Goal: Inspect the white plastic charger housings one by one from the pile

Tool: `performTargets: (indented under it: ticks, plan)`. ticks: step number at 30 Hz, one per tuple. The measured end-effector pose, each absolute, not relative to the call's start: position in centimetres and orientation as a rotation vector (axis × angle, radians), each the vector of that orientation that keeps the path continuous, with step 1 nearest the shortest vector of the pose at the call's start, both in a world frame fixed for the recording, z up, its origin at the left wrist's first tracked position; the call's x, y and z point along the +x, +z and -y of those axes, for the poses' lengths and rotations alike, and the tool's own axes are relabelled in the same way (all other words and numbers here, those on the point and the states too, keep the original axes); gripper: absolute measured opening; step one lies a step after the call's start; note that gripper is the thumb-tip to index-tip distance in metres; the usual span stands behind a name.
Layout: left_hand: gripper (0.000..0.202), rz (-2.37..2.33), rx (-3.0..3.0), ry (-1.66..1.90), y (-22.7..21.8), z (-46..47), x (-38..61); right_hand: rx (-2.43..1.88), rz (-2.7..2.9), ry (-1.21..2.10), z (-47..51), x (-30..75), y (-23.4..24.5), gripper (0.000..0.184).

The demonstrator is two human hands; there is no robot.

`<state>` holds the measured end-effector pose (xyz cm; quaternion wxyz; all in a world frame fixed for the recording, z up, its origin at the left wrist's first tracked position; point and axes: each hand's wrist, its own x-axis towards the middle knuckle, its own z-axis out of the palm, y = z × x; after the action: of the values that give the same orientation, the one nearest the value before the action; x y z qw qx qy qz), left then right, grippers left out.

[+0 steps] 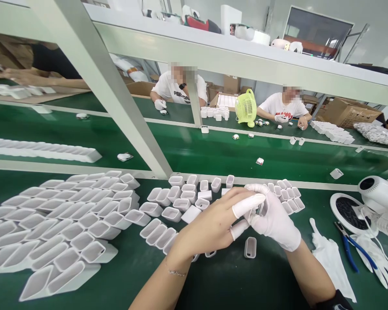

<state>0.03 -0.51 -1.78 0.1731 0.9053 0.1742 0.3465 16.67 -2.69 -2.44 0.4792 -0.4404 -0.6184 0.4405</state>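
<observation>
My left hand (220,219), bare but for white finger cots, meets my right hand (274,217) above the bench. A white glove covers the right one. Between them the fingers of both close on a small part (258,211), mostly hidden, with a dark or shiny edge showing; its kind I cannot make out. Below the hands a single white plastic housing (250,248) lies on the green surface, its open end facing me. More open white housings (173,214) are grouped left of my hands, and a smaller cluster of housings (286,196) sits behind the right hand.
Packed rows of white housings (74,215) cover the left bench. At right are blue-handled pliers (351,249), white gloves (331,262) and a white fan (375,193). A slanted metal post (116,90) rises ahead. Beyond the green conveyor (213,150), co-workers (286,105) sit handling small parts.
</observation>
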Motion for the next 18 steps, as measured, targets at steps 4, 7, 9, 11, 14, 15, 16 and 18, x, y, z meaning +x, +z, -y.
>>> performTargets:
  ticks: [4,7,9,11,14,15,16,18]
  plan:
    - [0.059,-0.523,2.462,0.939,-1.9,0.1,-0.2,-1.076,1.608,1.095,2.7,17.8,-2.6,0.049]
    - [0.061,-0.539,2.289,1.004,-2.0,-0.4,-0.9,-0.958,1.761,1.273,1.3,20.8,-1.6,0.076]
    - [0.064,-0.563,2.207,1.03,-2.2,-0.7,-1.5,-1.169,1.772,1.084,-1.3,23.2,-1.1,0.079]
    - [0.068,-0.546,2.136,1.057,-2.4,-0.9,-1.9,-1.589,1.677,0.75,-5.4,25.3,-1.1,0.067]
    - [0.067,-0.468,2.019,1.117,-2.8,-1.0,-2.1,-1.89,1.607,0.557,-12.0,27.5,-3.0,0.06]
    - [0.067,-0.449,1.986,1.13,-2.8,-1.0,-2.1,-1.98,1.61,0.508,-13.7,28.0,-4.0,0.058]
    - [0.066,-0.442,1.958,1.139,-2.8,-0.9,-2.1,-2.053,1.626,0.466,-15.1,28.5,-5.1,0.055]
    - [0.065,-0.449,1.918,1.149,-2.8,-0.9,-2.1,-2.167,1.682,0.424,-16.9,29.4,-7.4,0.046]
